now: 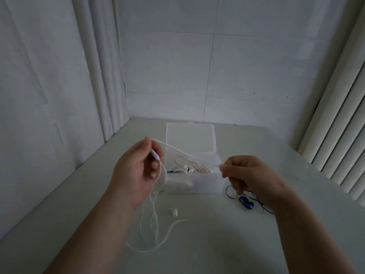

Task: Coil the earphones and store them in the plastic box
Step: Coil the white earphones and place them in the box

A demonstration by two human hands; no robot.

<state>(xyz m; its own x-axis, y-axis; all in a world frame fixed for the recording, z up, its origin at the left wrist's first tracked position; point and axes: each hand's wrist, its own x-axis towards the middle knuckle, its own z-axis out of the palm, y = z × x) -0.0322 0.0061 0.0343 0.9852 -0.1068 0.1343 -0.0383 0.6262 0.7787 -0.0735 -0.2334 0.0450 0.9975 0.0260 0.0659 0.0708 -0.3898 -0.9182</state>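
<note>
White thin-corded earphones point(183, 152): uncoiled, by my reading, with no loops on either hand. One run is drawn taut between the two grips. The rest drops below the left grip and lies in slack curves on the table. None of this set is in the box. Left to do, as I judge it: wind the whole cord, then stow it.

Grips:
- Left hand point(136, 171): fingers curled, thumb and forefinger pinching the cord at a small white inline capsule point(155, 154).
- Right hand point(250, 175): fingertips pinch the other end of the taut run. That end is blurred, so I cannot tell plug from bud.

Materials, large to small:
- Pale matte tabletop point(217, 244): flat and smooth. I expect cord to slide freely on it.
- Translucent rectangular plastic box point(197, 184): rigid, with frosted walls, sitting between the grips and just beyond them. Its flat lid point(190, 135) lies open farther back.
- Loose tangle of white and pinkish earphones point(189, 165): already inside the box, so I judge some storing done.
- Cord in hand: round, thin and limp, holding soft curves. It will likely spring open unless pinned.
- Glossy blue earphones with black cord point(245, 202): under the right wrist, outside the box, uncoiled.
- White teardrop earbud point(173, 212): hard and smooth, lying on the table below and between the grips.
</note>
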